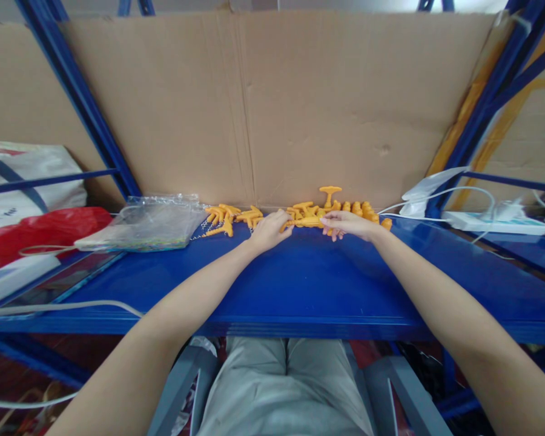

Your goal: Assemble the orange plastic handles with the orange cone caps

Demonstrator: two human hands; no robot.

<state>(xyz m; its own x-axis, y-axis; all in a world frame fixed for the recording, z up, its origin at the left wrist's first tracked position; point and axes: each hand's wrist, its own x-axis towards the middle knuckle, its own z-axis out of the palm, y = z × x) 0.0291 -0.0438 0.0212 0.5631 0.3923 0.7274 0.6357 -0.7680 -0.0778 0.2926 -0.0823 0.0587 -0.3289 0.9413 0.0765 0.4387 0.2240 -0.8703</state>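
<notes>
Several small orange plastic pieces lie in a row at the back of a blue shelf, against a cardboard sheet. One T-shaped orange piece stands upright among them. My left hand is curled with its fingers closed on an orange piece in the middle of the row. My right hand rests at the other end of that same piece, fingers bent and pinched around it. A second cluster of orange pieces with small chains lies just left of my left hand.
A clear plastic bag lies at the left on the shelf, beside a red bag and a white bag. A white power strip with cables sits at the right. Blue rack posts frame both sides. The cardboard sheet closes the back.
</notes>
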